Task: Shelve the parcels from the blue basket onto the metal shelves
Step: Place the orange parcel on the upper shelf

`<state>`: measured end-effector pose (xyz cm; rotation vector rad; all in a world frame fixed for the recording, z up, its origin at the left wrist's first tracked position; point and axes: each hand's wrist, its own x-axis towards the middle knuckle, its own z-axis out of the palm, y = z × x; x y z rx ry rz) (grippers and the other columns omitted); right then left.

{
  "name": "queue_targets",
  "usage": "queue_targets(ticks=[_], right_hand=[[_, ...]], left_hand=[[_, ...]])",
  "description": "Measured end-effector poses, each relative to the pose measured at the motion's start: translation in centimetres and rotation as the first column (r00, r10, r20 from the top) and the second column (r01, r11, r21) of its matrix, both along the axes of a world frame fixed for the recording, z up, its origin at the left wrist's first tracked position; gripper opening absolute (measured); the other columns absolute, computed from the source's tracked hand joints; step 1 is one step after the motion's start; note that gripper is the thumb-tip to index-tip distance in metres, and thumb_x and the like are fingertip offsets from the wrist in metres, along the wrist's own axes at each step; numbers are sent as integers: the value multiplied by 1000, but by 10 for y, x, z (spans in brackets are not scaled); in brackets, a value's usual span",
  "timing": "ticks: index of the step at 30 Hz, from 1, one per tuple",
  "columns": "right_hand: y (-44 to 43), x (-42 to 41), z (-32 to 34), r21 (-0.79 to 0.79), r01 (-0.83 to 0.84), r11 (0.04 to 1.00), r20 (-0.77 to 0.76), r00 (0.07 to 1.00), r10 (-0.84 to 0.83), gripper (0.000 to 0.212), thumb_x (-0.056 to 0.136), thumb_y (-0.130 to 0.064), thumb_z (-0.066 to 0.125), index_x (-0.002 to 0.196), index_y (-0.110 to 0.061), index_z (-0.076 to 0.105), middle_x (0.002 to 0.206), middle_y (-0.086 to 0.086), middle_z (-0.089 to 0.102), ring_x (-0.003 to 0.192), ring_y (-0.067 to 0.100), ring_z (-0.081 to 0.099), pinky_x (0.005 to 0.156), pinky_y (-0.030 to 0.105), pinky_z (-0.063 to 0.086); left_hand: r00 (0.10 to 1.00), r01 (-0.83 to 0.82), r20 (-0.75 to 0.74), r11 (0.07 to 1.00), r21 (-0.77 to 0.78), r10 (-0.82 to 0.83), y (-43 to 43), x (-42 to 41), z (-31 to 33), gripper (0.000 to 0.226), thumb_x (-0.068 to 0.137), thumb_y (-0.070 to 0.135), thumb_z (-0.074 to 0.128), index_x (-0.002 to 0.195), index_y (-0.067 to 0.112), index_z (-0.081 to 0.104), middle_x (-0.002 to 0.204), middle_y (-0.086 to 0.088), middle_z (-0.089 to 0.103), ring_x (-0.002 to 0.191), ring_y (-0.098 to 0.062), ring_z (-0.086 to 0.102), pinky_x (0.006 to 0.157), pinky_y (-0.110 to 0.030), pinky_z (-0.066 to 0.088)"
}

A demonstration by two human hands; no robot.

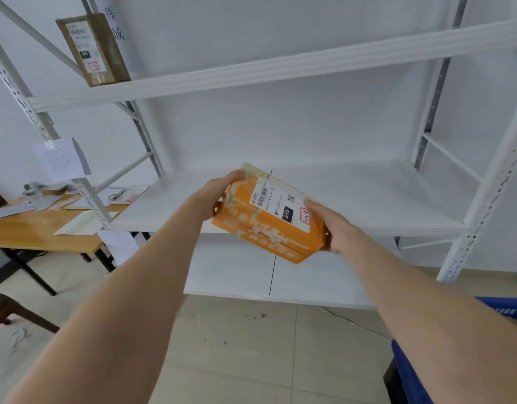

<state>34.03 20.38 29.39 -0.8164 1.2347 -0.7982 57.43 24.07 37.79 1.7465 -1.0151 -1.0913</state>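
- A table (32, 233) with papers stands on the left, behind a post (91, 199).
- A paper tag (61, 158) hangs on that post.
- A bit of the blue basket (508, 310) shows low on the right.
- Three shelves: top shelf (251, 74), middle shelf (368, 193), bottom shelf (231, 272).
- Two boxes. The brown box (93, 51) stands on the top shelf, far left.
- The orange box (269, 228) is tilted in the air, at the middle shelf's front edge.
- The left hand (219, 196) curls its fingers round the orange box's left end.
- The right hand (334, 227) grips the right end, thumb on top.

Head-height, facing metal shelves (280, 68) closely.
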Motion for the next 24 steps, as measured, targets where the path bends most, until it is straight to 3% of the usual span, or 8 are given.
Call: queue_targets(ticks=[2,4,7,11,13,16,20,24], right_hand=[[6,4,-5,29,-15,999,31,999,15,44,79,-51,73,104,-17,64,101,11,69,89,30,68,78,46,58],[11,8,-8,72,-15,997,83,996,9,40,81,-51,71,99,-15,63,103,14,67,91,32,67,81,47,57],[14,15,-15,141,-7,990,166,986,-16,41,83,-51,69,99,-14,61,105,16,66,94,33,66,84,49,56],[20,23,-11,174,2,985,273,961,-50,38,86,-49,66,96,-13,58,105,19,63,95,35,65,83,50,56],[20,26,-7,168,10,986,306,950,-62,38,86,-47,67,96,-12,57,104,20,63,94,34,66,79,49,57],[19,27,-4,121,38,992,315,946,-75,38,83,-43,72,100,-11,61,101,16,67,92,29,67,72,40,58],[18,28,1,62,59,996,280,957,-74,34,78,-34,79,91,-9,60,94,13,66,84,22,65,67,28,57],[15,35,9,-27,16,1000,267,964,-8,28,79,-22,79,94,-6,62,94,14,68,82,24,68,62,28,59]], left_hand=[[986,-166,-25,972,-167,164,-7,-3,1,56,82,60,60,115,14,60,109,-4,59,97,-22,58,85,-36,47],[973,-218,17,939,-267,231,-10,-8,2,50,85,62,52,105,17,65,108,-5,63,92,-24,61,88,-39,49],[959,-232,85,921,-313,271,-10,-16,3,48,84,67,43,83,27,69,91,-5,72,86,-26,68,89,-44,52],[929,-263,169,908,-325,330,-14,-24,11,61,62,79,34,81,30,66,84,0,72,85,-24,68,89,-48,50],[906,-256,233,896,-363,353,-18,-27,13,55,59,72,42,90,29,58,95,1,69,92,-24,65,89,-49,50],[889,-238,263,870,-433,374,-18,-35,20,48,77,47,58,113,18,49,117,-4,52,101,-23,59,88,-41,52],[893,-189,301,887,-422,334,-22,-35,30,47,88,28,61,131,21,44,127,-6,31,93,-25,57,80,-31,52],[902,-90,348,901,-425,254,-23,-26,44,57,87,21,64,139,24,38,131,-6,43,100,-26,60,86,-39,55]])
